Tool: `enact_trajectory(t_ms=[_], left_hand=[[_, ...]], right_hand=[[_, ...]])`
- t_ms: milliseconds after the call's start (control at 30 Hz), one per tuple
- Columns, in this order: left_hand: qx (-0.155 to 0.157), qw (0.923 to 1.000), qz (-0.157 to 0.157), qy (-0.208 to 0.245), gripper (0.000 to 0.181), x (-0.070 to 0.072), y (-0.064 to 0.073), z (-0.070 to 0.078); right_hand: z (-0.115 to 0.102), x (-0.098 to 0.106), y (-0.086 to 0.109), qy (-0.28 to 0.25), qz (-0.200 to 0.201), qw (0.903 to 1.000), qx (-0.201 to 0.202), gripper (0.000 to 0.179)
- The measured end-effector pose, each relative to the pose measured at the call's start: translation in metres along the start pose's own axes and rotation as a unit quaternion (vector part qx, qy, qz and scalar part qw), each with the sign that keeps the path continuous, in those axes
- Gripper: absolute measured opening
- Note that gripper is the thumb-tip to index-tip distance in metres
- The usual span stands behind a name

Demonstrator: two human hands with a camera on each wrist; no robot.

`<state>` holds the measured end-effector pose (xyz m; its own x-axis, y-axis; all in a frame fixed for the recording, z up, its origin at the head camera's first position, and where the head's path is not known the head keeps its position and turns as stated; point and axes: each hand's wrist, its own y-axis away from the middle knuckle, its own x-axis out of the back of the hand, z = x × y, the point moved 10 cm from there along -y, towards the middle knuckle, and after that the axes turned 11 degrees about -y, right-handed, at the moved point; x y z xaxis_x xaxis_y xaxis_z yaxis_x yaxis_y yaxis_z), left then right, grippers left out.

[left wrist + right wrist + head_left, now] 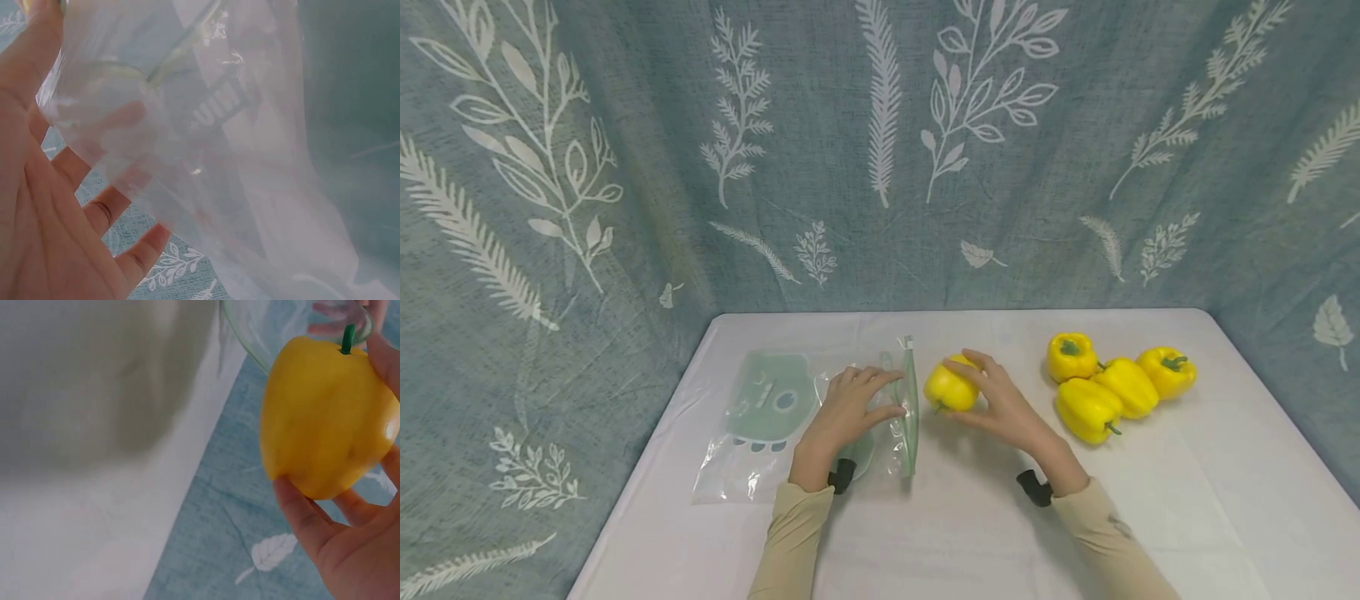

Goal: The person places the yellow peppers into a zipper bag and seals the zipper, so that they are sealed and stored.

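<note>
A yellow bell pepper (951, 387) sits in my right hand (1000, 400), thumb and fingers gripping it from the right. Its green stem shows in the right wrist view, where the pepper (328, 419) is held by the fingertips. My left hand (842, 412) holds a clear zip bag (775, 392) near its mouth, thumb and fingers around the plastic. The bag's green-edged mouth (911, 417) gapes toward the pepper, which is just to its right. In the left wrist view, fingertips show through the clear plastic (250, 169).
Several more yellow bell peppers (1090, 410) lie grouped on the right of the white-covered table (970, 533). The bag's printed green body spreads over the left part. A blue-green leaf-patterned curtain (820, 167) hangs behind and at both sides.
</note>
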<state>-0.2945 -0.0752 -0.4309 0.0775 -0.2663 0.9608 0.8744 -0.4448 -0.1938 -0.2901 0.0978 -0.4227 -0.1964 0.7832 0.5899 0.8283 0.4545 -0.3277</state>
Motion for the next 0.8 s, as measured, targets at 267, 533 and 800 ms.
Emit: enact_trajectory(t_ms=[267,533,800], left_hand=[[0.001,1.0,-0.001,0.001,0.057,0.001,0.001,0.001],[-0.001,1.0,-0.002,-0.003,0.057,0.001,0.002,0.002],[-0.011,0.9999,0.009,-0.001,0.057,0.004,0.002,0.005]], right_hand=[[0.004,-0.016,-0.006,-0.005,-0.009,0.9999,0.003,0.069],[0.008,-0.032,-0.013,-0.015,-0.024,0.9995,-0.011,0.069],[0.009,-0.05,-0.019,-0.013,-0.049,0.9986,-0.012,0.07]])
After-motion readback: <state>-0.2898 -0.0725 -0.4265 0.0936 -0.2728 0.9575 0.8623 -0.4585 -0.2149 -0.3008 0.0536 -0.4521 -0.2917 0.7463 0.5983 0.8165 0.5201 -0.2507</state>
